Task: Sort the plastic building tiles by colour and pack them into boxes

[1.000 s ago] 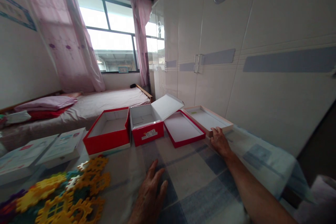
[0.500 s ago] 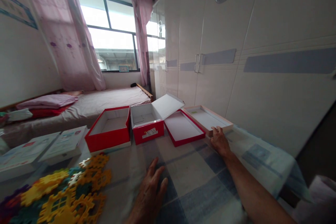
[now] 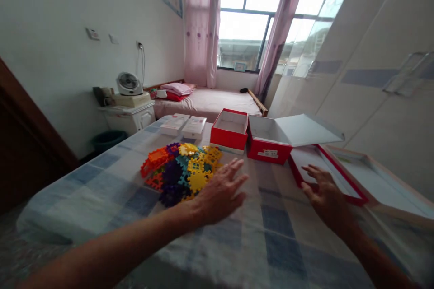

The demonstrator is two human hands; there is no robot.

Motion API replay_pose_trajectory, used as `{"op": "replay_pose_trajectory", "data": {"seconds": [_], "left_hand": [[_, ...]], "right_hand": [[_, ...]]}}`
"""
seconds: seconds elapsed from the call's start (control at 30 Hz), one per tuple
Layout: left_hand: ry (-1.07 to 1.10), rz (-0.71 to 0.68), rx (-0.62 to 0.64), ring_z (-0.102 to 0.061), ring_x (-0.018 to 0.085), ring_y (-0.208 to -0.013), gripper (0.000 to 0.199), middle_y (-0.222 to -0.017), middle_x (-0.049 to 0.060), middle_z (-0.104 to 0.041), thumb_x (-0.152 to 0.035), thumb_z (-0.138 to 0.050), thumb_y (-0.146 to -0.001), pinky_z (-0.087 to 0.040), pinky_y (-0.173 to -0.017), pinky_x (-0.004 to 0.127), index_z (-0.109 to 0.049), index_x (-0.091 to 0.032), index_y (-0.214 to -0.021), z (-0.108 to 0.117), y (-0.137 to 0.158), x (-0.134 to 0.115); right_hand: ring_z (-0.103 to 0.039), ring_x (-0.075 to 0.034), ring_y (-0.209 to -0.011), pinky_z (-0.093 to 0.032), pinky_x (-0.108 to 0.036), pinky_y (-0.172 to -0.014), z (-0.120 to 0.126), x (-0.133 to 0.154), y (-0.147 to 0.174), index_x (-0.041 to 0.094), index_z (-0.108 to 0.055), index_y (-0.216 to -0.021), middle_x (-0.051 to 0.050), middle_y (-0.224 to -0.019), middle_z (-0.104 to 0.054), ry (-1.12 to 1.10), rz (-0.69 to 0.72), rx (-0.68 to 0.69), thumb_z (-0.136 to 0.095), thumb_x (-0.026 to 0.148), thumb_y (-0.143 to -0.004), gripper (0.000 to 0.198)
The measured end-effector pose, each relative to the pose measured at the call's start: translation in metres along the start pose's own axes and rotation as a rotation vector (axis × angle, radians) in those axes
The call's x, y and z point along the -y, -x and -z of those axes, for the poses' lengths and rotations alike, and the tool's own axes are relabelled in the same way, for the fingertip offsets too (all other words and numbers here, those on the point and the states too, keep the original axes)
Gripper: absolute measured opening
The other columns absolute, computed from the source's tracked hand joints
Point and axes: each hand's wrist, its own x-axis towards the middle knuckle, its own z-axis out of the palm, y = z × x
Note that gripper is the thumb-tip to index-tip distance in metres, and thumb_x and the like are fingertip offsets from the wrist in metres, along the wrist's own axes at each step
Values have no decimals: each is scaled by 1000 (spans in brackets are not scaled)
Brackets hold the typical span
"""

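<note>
My left hand (image 3: 222,192) is open, fingers spread, over the tablecloth at the right edge of a heap of plastic gear-edged building pieces (image 3: 172,169) in yellow, orange, purple and teal. My right hand (image 3: 323,192) is open with fingers loosely apart, over the near left edge of a shallow red-rimmed box lid (image 3: 352,198); whether it touches the rim I cannot tell. Behind stand an open red box (image 3: 228,139) and a second red box (image 3: 269,157) with its white flap (image 3: 308,130) raised. At the right lies a shallow pale-pink tray (image 3: 396,185).
Two flat white boxes (image 3: 194,127) lie behind the heap. A checked cloth (image 3: 101,189) covers the table, its edge hanging at the left. Beyond are a bed (image 3: 217,99), a small fan (image 3: 129,83) on a white cabinet (image 3: 145,115) and a tall wardrobe (image 3: 369,113).
The view has swung left, bringing the whole heap into sight. My right hand has left the pale-pink tray's edge for the red-rimmed lid. My left hand is now beside the heap.
</note>
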Motion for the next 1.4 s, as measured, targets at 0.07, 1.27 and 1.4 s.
{"op": "replay_pose_trajectory", "data": {"seconds": [0.07,1.27,1.4], "left_hand": [[-137,156,-119,-25,25,-138,37,-145,12,-38,-26,-45,-85,-21,-113,42,-57,-15,-119,21,23,50],[-147,-49,82,-46,25,-124,46,-138,8,-47,-49,-49,-85,-36,-104,41,-54,-25,-124,-23,-27,30],[-194,226,-145,-42,24,-127,41,-139,8,-46,-41,-38,-91,-30,-108,41,-55,-22,-123,18,-12,95]], "right_hand": [[-51,-26,-114,-50,-39,-88,-13,23,5,22,-49,-121,-11,-131,-45,-98,10,81,-46,30,-80,42],[-54,-23,-111,-43,-39,-97,-81,55,25,13,-48,-123,-14,-121,-53,-74,-28,148,-38,16,-82,43],[-54,-23,-112,-41,-37,-100,-82,55,25,11,-49,-122,-15,-121,-54,-89,-51,131,-39,15,-80,44]]}}
